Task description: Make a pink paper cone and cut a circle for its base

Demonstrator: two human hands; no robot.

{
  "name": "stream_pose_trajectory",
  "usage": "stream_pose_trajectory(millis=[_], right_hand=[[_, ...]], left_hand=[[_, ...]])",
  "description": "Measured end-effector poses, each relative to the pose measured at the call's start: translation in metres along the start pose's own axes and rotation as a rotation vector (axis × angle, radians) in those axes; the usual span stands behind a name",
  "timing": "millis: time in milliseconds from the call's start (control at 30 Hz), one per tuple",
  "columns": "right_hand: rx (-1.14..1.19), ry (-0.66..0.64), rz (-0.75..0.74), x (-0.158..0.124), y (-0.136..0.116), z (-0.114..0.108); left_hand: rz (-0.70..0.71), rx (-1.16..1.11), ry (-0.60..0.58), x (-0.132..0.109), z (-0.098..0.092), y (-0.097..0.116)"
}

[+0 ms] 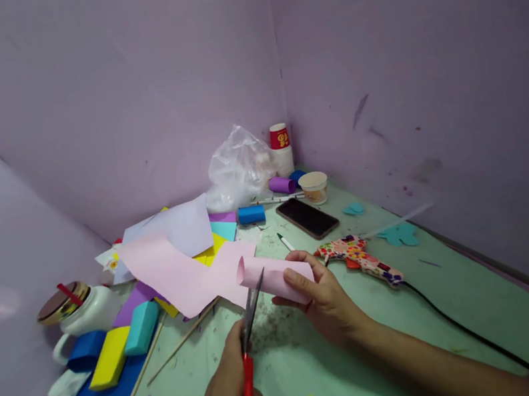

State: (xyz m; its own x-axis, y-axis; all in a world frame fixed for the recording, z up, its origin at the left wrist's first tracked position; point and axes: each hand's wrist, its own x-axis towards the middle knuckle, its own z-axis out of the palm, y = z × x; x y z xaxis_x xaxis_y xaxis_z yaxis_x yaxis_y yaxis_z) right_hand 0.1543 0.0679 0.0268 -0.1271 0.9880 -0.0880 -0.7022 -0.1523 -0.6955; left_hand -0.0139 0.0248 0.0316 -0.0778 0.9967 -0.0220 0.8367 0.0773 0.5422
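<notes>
My left hand is closed on a pair of scissors with red handles. Their metal blades point up, the tip close to the left part of a pink paper tube; whether they touch it I cannot tell. Held above the table in my right hand, the tube lies sideways with its open end facing left. The right thumb presses on the front of the tube, and the other fingers are behind and under it. Pink paper sheets lie behind the scissors on the left.
A flower-patterned glue gun with a black cable lies on the right. Behind are a phone, a paper cup and a plastic bag. At left stand a white mug and folded coloured paper pieces, near wooden sticks.
</notes>
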Motion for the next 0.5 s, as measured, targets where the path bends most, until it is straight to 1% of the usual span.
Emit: stream_pose_trajectory(millis=[167, 300, 500], right_hand=[[-0.043, -0.001, -0.017, 0.001, 0.001, -0.001], [-0.055, 0.024, -0.018, 0.001, -0.002, 0.0], [-0.075, 0.025, 0.009, 0.0, -0.001, 0.0]], left_hand=[[-0.004, 0.03, -0.047, -0.015, -0.01, 0.005], [-0.013, 0.062, -0.058, -0.028, -0.017, 0.008], [-0.067, 0.118, -0.062, -0.037, -0.014, 0.014]])
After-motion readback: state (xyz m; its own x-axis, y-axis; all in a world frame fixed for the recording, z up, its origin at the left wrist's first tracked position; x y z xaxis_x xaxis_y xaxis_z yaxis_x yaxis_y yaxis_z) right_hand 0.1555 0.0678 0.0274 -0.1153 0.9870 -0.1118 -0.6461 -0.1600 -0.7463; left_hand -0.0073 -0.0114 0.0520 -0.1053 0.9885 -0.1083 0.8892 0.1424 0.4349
